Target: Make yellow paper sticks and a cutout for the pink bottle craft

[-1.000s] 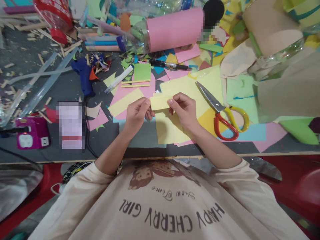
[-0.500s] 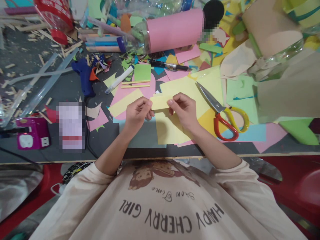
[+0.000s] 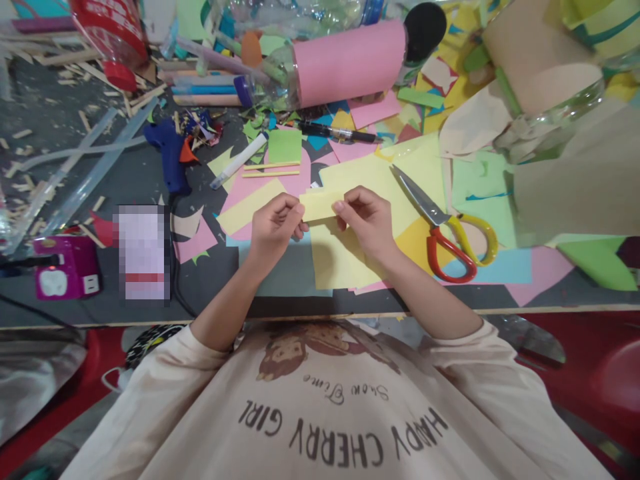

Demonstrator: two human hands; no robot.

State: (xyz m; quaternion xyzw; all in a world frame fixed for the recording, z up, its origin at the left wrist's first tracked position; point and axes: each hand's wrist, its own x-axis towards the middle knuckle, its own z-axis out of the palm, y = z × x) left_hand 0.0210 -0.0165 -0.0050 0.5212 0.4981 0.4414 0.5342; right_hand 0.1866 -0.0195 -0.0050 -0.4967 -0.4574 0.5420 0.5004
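Note:
Between my two hands a small strip of yellow paper point(image 3: 318, 206) is stretched level above the table. My left hand point(image 3: 277, 227) pinches its left end between thumb and fingers. Its right end is pinched by my right hand point(image 3: 369, 220), thumb on top. Beneath lie larger yellow sheets point(image 3: 340, 263) and a blue-grey sheet point(image 3: 285, 273). Another yellow strip point(image 3: 253, 210) rests on pink paper just left of my left hand. Scissors point(image 3: 440, 223) with one red and one yellow handle lie partly spread to the right of my right hand.
A marker point(image 3: 240, 160), two thin sticks point(image 3: 271, 169) and a pen point(image 3: 340, 131) lie beyond my hands. Leftward are a blue glue gun point(image 3: 170, 153) with its cord, a blurred-out rectangular item point(image 3: 144, 252) and a purple box point(image 3: 67, 267). A pink-wrapped bottle point(image 3: 350, 63) lies at the back.
Almost nothing differs. Both hands keep their pinch on the yellow paper strip, with only a very slight shift of the right fingers.

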